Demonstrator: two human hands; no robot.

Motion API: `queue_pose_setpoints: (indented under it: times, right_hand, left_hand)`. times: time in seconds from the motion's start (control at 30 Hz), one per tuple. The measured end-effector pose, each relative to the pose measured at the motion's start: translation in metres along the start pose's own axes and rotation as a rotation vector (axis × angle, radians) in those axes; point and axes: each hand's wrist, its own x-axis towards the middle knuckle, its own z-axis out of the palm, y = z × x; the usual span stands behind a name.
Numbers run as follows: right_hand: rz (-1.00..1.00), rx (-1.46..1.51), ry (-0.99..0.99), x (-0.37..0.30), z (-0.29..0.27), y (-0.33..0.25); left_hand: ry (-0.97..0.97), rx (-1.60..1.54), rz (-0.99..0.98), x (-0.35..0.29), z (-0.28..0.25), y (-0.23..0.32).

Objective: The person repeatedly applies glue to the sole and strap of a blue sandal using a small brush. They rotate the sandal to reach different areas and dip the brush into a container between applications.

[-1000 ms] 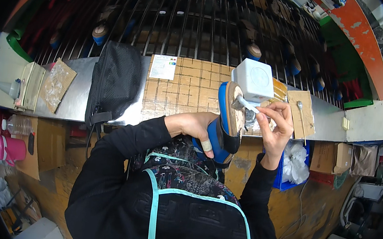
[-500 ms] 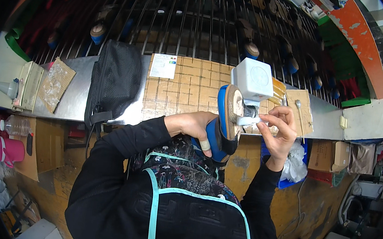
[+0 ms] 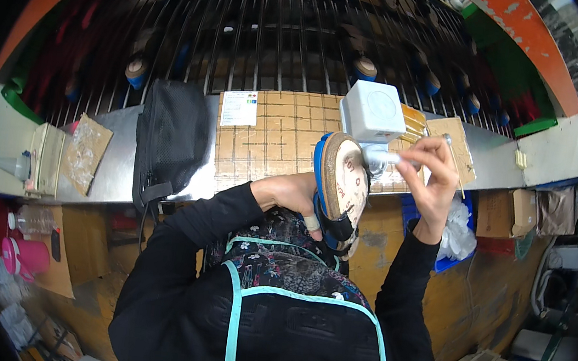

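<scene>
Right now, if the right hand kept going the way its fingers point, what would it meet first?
Probably the shoe sole held in the left hand; the right hand points a small metal tool at it, though depth is unclear.

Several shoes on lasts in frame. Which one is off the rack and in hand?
The blue shoe over the bench, sole facing the camera. The left hand grips it; the right hand works at its edge. The others sit on the rack rods behind.

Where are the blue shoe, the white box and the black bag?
blue shoe (image 3: 341,181), head view, on its tan insole.
white box (image 3: 374,112), head view, on its top face.
black bag (image 3: 171,138), head view, on its mesh front.
</scene>
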Motion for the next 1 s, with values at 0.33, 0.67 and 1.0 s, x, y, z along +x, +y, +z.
queue_pose_setpoints:
  times: [0.33, 0.67, 1.0]
  right_hand:
    - [-0.087, 0.035, -0.065, 0.009, -0.004, -0.008]
    - [0.095, 0.095, -0.018, -0.051, 0.016, 0.009]
    - [0.568, -0.533, 0.253, -0.113, 0.007, 0.054]
  left_hand:
    - [0.045, -0.084, 0.506, -0.002, 0.004, -0.022]
    - [0.179, -0.316, 0.434, -0.012, -0.013, -0.034]
    - [0.910, -0.453, 0.326, -0.065, -0.027, -0.028]
